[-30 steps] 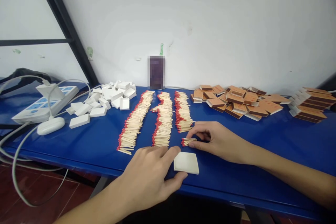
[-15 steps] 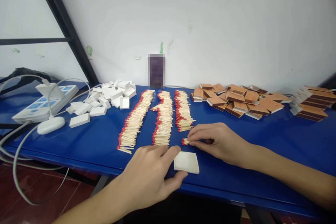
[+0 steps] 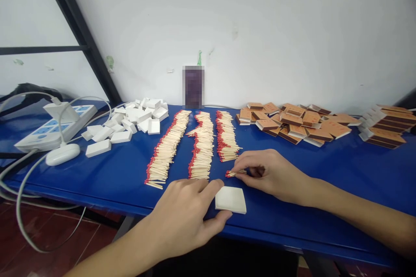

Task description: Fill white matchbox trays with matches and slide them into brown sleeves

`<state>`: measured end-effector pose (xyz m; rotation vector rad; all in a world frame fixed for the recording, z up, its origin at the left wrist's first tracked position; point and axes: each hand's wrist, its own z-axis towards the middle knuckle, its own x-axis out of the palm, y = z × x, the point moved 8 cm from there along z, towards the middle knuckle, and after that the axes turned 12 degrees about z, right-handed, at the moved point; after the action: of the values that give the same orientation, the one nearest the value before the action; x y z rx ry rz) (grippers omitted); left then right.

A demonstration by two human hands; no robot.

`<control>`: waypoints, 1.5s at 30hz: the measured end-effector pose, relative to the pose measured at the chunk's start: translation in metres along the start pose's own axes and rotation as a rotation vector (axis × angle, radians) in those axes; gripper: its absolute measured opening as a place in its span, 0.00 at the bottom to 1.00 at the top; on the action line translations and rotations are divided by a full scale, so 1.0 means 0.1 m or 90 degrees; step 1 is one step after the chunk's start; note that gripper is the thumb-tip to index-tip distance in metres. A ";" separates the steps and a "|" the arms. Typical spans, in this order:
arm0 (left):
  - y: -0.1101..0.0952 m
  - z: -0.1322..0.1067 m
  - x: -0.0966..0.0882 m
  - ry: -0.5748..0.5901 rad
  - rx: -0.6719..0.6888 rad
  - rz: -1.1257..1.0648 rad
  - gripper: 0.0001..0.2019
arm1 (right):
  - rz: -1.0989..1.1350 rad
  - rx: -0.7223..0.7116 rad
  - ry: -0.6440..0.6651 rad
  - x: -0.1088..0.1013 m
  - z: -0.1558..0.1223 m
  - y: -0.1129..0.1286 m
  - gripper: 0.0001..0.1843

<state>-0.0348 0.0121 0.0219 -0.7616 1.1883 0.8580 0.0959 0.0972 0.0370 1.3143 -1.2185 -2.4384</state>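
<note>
Near the front edge of the table, my left hand (image 3: 191,214) grips a white matchbox tray (image 3: 230,199) by its left end, between thumb and fingers. The tray lies with its hollow side up and I see no matches in it. Just behind it, my right hand (image 3: 263,173) pinches a small bunch of red-tipped matches (image 3: 229,174), heads pointing left. Three long rows of matches run away from me: a left row (image 3: 167,151), a middle row (image 3: 203,151) and a shorter right row (image 3: 227,136) that ends just behind my right hand.
White trays (image 3: 139,114) are heaped at the back left. Orange matchbox sleeves (image 3: 295,121) lie piled at the back right, beside a stack of sleeves (image 3: 386,125). A power strip (image 3: 55,127) with cables is at the left. A blurred dark object (image 3: 194,88) leans on the wall.
My right hand's fingers have shifted slightly on the bunch, and more of the matchsticks show between them. My left hand and the tray stay in place.
</note>
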 end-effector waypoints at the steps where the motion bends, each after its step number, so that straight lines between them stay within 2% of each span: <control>1: 0.00 0.00 0.00 0.001 0.000 0.000 0.15 | -0.018 -0.012 -0.005 -0.01 0.00 0.01 0.08; 4: 0.00 0.01 0.00 0.006 0.001 -0.003 0.15 | -0.067 -0.034 -0.011 -0.02 0.00 0.04 0.07; 6: 0.00 0.01 0.00 0.010 0.001 -0.004 0.14 | -0.078 -0.013 -0.007 -0.01 0.01 0.03 0.07; 9: -0.01 0.01 -0.01 0.006 0.002 0.000 0.14 | -0.073 0.023 -0.005 -0.01 0.02 -0.01 0.06; 14: -0.02 0.02 -0.01 -0.004 0.006 0.002 0.15 | -0.058 0.027 -0.035 -0.01 0.02 -0.02 0.05; 23: -0.01 0.02 -0.02 -0.012 0.006 0.007 0.15 | -0.024 0.068 -0.040 -0.02 0.01 -0.09 0.05; 30: -0.02 0.00 -0.01 -0.011 0.010 0.011 0.15 | -0.082 0.044 -0.023 -0.02 0.01 -0.04 0.05; 38: -0.02 0.00 -0.02 -0.013 0.016 0.021 0.15 | -0.151 0.044 0.039 0.02 0.09 0.02 0.06; 45: -0.02 0.02 -0.01 -0.004 0.018 0.012 0.14 | -0.109 0.065 -0.001 0.01 0.08 -0.04 0.06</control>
<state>-0.0327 0.0126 0.0234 -0.7260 1.2018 0.8576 0.0906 0.1039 0.0362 1.5035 -1.2981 -2.5211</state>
